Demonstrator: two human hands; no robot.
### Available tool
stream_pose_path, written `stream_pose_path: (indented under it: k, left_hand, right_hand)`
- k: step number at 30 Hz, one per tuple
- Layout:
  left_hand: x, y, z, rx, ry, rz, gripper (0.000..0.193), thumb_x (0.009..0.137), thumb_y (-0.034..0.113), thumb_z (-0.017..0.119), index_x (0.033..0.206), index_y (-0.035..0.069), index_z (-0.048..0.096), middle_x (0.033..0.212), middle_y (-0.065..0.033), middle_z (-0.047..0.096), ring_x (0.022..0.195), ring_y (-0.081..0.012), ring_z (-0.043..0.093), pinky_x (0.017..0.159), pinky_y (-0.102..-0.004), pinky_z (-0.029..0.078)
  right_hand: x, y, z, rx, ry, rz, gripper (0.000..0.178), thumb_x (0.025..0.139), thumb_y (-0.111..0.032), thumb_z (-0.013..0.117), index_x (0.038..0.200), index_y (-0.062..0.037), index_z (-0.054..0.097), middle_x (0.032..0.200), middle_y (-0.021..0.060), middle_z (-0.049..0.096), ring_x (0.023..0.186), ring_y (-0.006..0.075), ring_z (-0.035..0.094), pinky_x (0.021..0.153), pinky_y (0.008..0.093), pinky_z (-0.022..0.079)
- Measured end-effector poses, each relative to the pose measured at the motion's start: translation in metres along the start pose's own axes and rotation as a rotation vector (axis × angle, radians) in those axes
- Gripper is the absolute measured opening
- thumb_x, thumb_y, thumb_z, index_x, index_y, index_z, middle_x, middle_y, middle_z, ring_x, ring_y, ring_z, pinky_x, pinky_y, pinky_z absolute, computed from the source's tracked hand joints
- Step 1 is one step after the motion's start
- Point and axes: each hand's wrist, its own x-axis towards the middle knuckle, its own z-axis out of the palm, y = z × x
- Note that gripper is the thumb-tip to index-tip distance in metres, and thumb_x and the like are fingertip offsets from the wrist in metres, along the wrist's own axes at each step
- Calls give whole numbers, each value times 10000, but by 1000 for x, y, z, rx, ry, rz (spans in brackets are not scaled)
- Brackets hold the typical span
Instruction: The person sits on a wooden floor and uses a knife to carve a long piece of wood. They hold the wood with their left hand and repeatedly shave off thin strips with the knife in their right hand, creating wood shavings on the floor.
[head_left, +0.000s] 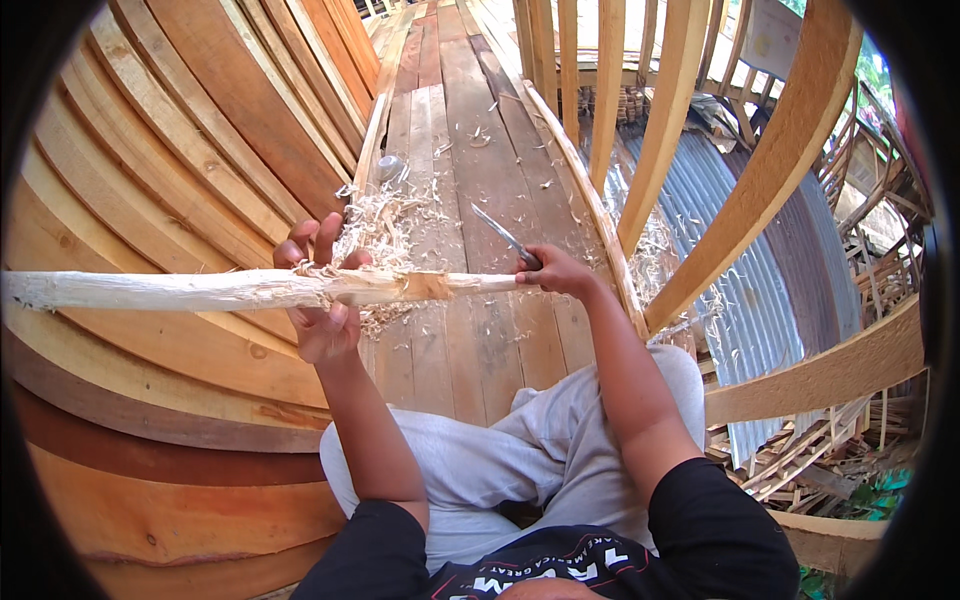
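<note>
Along the left side rises a wall of overlapping wooden boards (200,120), curved by the lens and ranging from pale yellow to reddish brown. Beside it, the plank floor (470,150) runs from near to far. On the right stands a row of upright wooden slats (655,130), and beyond them, lower down, lie grey-blue corrugated metal sheets (760,290). At the near edge sits the person, grey trousers (480,455) folded cross-legged. Crossing in front of the legs, raised above the floor, is a long, pale wooden stick (180,291), thicker on the left and narrower at its right end, with a browner patch just left of that end. Curly wood shavings (385,220) heap beyond the stick, near the wall, with loose curls scattered to the right. Of the two hands, the left hand (325,330) curls around the stick, fingers spread; the right hand (560,272) is closed around the handle of a knife (500,233) at the stick's narrow end. Its blade points far and left. Smallest is a clear container (391,168), beyond the shavings.
</note>
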Motion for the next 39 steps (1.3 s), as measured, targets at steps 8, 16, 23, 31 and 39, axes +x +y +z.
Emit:
stream_pose_path:
  k: [8,16,23,31,39]
  left_hand:
    - [3,-8,31,98,245,-50,636,769,78,616,1334,73,324,950,-75,475,909,-207,472,905,-430,395]
    - [8,3,33,77,310,-88,493,855,199,595,1276,55,382,937,-80,476,900,-199,457,874,-423,395]
    - [11,29,35,214,304,-52,382,910,225,562,1220,78,393,867,-40,459,834,-160,436,809,-397,381]
    - [10,22,20,175,368,-61,364,921,285,566,1184,97,399,849,-19,454,800,-152,437,810,-389,378]
    - [16,10,22,402,336,-60,460,926,401,498,1237,76,405,1020,-98,518,965,-226,513,943,-473,412]
  right_hand:
    - [12,7,3,-35,373,73,166,865,-211,603,911,-83,507,742,-10,527,591,69,455,479,230,366]
    - [13,-2,14,-111,391,128,244,891,-175,489,1075,-25,547,791,76,577,684,158,551,568,321,447]
    - [18,7,26,-163,245,123,247,889,-206,589,1027,-1,605,766,51,591,629,149,533,586,315,458]
    - [25,19,66,-279,107,26,283,811,-198,658,1025,-17,619,900,151,661,831,238,625,744,353,481]
    - [21,31,76,-195,-46,361,203,826,-172,608,936,-14,544,689,65,564,488,124,492,394,303,394]
